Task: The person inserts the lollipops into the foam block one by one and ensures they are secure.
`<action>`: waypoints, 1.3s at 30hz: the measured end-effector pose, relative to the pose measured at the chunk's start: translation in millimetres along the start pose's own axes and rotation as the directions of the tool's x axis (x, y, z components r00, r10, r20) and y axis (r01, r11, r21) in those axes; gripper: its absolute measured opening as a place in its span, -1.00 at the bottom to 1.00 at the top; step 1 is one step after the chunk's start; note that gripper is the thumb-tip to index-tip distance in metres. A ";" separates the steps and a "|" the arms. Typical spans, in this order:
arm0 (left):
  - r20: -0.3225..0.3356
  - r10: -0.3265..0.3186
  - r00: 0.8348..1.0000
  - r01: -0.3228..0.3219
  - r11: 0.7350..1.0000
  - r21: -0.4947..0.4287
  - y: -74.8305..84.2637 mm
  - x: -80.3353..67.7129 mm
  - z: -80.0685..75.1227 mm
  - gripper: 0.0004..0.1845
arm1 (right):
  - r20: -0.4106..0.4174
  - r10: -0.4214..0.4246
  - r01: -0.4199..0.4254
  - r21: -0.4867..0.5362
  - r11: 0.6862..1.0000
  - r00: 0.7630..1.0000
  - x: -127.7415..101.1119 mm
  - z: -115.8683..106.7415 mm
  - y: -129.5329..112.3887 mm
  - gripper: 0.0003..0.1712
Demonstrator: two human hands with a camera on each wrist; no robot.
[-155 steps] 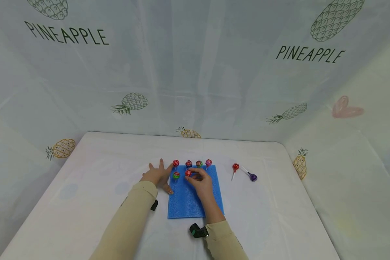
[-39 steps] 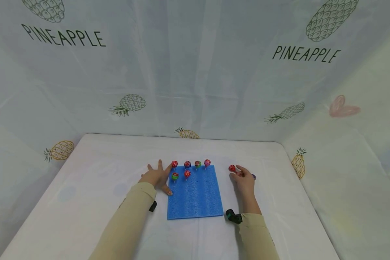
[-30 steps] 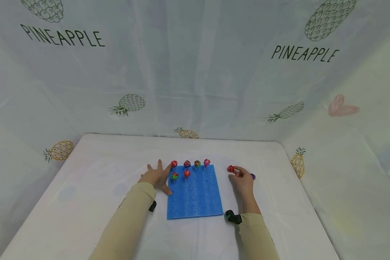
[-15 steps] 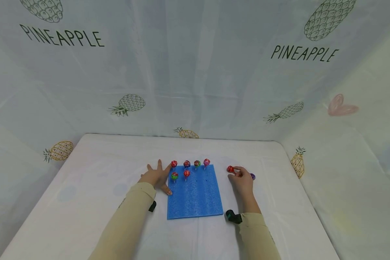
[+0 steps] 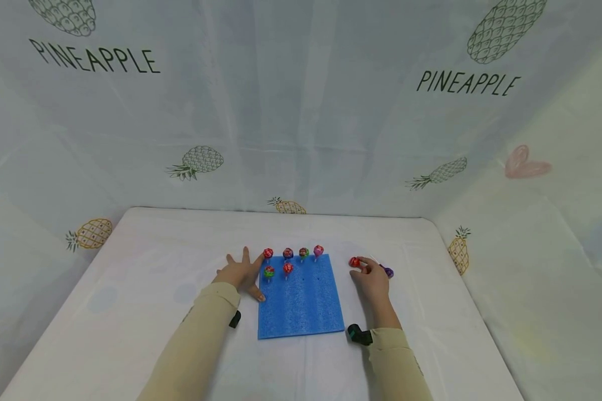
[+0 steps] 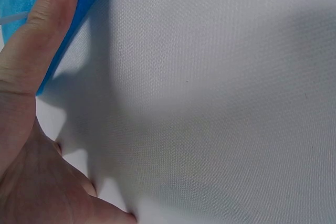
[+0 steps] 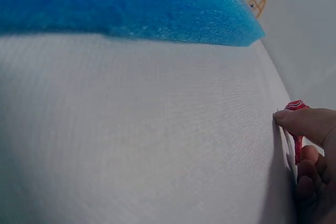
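Observation:
A blue foam board [image 5: 301, 309] lies on the table, with several wrapped lollipops standing upright in it. Four of these form the back row, among them a pink lollipop [image 5: 319, 250]; a green lollipop [image 5: 269, 272] and a red-and-white lollipop [image 5: 288, 268] stand in front. My left hand [image 5: 237, 274] is spread at the board's left edge, its thumb [image 6: 39, 38] resting on the foam. Right of the board, my right hand [image 5: 373, 281] pinches a red lollipop [image 5: 354, 262] low over the table; its stick is mostly hidden by the fingers. The right wrist view shows its red wrapper [image 7: 297, 105] beside the thumb.
A purple lollipop [image 5: 388, 272] lies on the table just behind and right of my right hand. White cloth covers the table [image 5: 130, 312]. A pineapple-printed curtain [image 5: 291, 111] hangs at the back and sides.
My right hand has left the red-and-white lollipop standing in the board's second row, moved right and taken hold of the red lollipop, shifting it slightly left. My left hand has stayed put.

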State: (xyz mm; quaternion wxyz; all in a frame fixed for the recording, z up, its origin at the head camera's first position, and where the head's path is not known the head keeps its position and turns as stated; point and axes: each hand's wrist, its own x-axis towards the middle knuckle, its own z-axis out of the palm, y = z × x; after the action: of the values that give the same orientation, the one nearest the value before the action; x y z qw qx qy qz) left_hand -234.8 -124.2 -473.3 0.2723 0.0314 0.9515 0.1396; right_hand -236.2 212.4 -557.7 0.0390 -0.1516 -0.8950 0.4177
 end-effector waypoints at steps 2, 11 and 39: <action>0.001 0.000 1.000 0.000 1.000 -0.003 0.3 -0.8 -0.6 0.24 | -0.006 -0.003 0.003 -0.003 1.000 1.000 0.0 0.4 0.2 -0.52; 0.002 -0.006 1.000 0.006 1.000 -0.029 1.3 -2.1 -1.5 0.25 | -0.040 0.017 -0.018 -0.026 1.000 0.999 1.2 3.4 2.1 -0.56; 0.008 0.001 1.000 -0.001 1.000 0.012 -0.6 3.7 3.2 0.26 | 0.056 -0.052 0.060 -0.140 0.988 0.997 -8.0 -1.3 -3.6 -0.53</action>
State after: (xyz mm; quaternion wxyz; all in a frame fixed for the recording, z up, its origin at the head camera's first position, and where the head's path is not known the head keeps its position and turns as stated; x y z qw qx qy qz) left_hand -236.2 -123.4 -477.9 0.2761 0.0338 0.9511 0.1340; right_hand -229.2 208.8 -553.6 0.0166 -0.1180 -0.9269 0.3559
